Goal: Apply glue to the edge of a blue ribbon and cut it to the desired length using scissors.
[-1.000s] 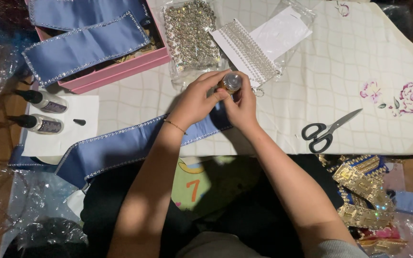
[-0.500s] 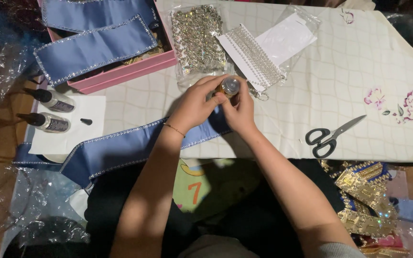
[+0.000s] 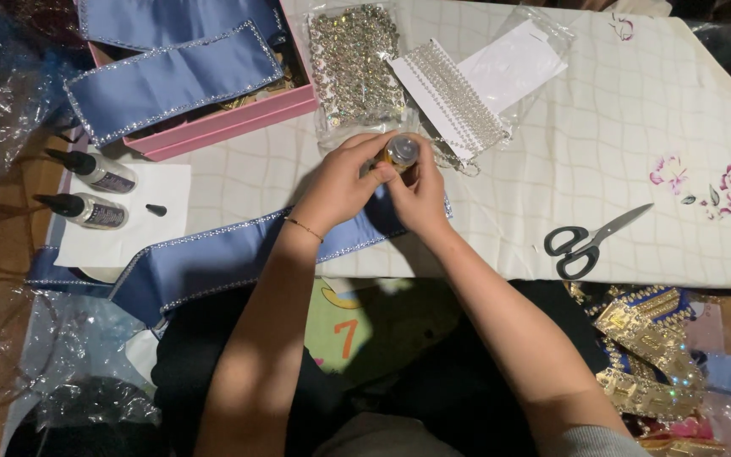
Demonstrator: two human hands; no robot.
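Head view | I see both hands (image 3: 382, 182) meeting over the blue ribbon (image 3: 213, 262) | fingers (image 3: 364, 159) pinching small bottle (image 3: 400, 153), upright, between them

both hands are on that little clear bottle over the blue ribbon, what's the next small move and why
Probably twist the cap off. The left hand and right hand both pinch the small clear amber-filled bottle at its top, above the blue satin ribbon with sparkly edging on the white quilted mat. Nothing shows it open yet.
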